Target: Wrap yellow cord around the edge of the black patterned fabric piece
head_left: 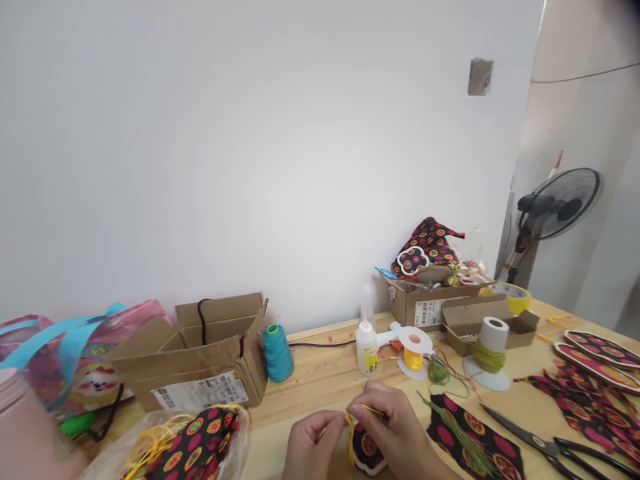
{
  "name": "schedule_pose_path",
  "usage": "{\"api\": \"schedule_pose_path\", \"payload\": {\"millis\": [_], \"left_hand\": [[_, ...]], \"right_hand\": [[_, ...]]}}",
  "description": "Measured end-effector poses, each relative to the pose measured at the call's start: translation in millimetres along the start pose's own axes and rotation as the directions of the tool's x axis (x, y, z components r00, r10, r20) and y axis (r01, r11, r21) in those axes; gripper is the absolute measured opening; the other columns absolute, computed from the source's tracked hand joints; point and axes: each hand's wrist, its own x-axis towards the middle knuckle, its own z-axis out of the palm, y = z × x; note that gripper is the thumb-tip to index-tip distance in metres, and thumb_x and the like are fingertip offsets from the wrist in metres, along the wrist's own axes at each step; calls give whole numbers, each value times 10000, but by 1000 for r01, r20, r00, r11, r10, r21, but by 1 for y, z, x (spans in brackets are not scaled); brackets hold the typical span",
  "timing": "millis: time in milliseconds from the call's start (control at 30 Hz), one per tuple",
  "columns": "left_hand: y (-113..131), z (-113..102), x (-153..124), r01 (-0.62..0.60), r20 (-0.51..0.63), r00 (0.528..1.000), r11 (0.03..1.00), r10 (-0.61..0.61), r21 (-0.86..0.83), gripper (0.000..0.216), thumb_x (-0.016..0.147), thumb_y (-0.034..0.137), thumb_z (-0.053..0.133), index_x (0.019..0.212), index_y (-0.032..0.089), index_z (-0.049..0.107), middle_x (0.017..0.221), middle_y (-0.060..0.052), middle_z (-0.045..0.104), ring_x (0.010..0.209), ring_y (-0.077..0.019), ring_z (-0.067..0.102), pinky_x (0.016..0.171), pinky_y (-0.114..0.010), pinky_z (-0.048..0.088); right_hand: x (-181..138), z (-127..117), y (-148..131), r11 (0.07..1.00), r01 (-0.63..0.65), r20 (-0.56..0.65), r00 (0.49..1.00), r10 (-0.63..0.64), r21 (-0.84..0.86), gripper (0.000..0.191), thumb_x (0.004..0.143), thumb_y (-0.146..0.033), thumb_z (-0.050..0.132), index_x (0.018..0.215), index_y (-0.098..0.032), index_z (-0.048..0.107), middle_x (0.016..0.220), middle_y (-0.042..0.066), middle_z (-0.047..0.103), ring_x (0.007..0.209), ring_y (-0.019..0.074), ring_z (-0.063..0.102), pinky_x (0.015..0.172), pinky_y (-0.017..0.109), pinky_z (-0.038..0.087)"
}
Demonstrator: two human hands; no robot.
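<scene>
Pinches yellow cord (351, 445) in left hand (313, 441) and right hand (394, 427) with narrow, thumb-to-finger grips, over a white-edged patterned patch (367, 451) toward the bench's (320, 373) near edge. Has patterned fabric (506, 448) under green cords (469, 439) just right, then scissors (547, 445) toward the near right corner; has squeeze bottle (367, 349) and teal thread cone (278, 355) toward the far edge.

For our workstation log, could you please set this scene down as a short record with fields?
Left hand: fingers pinching yellow cord
Right hand: fingers closed on the cord too
Below the fingers: pale-edged patterned patch, partly hidden
Right of hands: patterned fabric with green cord on it; scissors
Beyond hands: white bottle, yellow spool
Left, further back: teal thread cone, open cardboard box
Far right: fan
</scene>
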Motion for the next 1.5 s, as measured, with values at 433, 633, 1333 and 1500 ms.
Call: {"api": "schedule_pose_path", "payload": {"millis": [433, 633, 1333, 1500], "left_hand": [[-20, -2, 7, 23, 87, 996, 983, -7, -185, 271, 498, 331, 693, 665, 117, 683, 531, -42, 664, 533, -181, 581, 565, -289, 456], [-19, -1, 8, 47, 59, 997, 990, -39, -135, 246, 494, 327, 701, 608, 110, 675, 494, -45, 673, 505, -181, 599, 523, -268, 451], [-11, 2, 6, 20, 10, 1000, 983, -19, -181, 204, 469, 312, 718, 564, 137, 672, 509, -39, 695, 511, -178, 614, 504, -242, 462], [-12, 2, 7, 43, 5, 999, 992, -43, -119, 243, 462, 340, 711, 548, 117, 669, 446, -34, 664, 461, -160, 585, 467, -228, 435]], "right_hand": [[2, 0, 9, 994, -62, 19, 998, 61, 86, 257, 768, -307, 473, 624, -149, 615, 582, -3, 497, 566, 117, 475, 531, 202, 357], [1, 1, 6, 991, -95, 5, 995, 95, 97, 242, 747, -288, 494, 589, -145, 608, 548, -15, 464, 539, 109, 457, 505, 197, 346], [4, 4, 16, 848, -312, 51, 945, 322, 429, 347, 619, -472, 568, 544, -134, 545, 486, -34, 450, 458, 92, 411, 439, 194, 324], [9, -1, 16, 869, -274, -25, 950, 311, 411, 368, 608, -494, 559, 514, -138, 542, 452, -49, 393, 447, 89, 363, 444, 204, 302]]}}
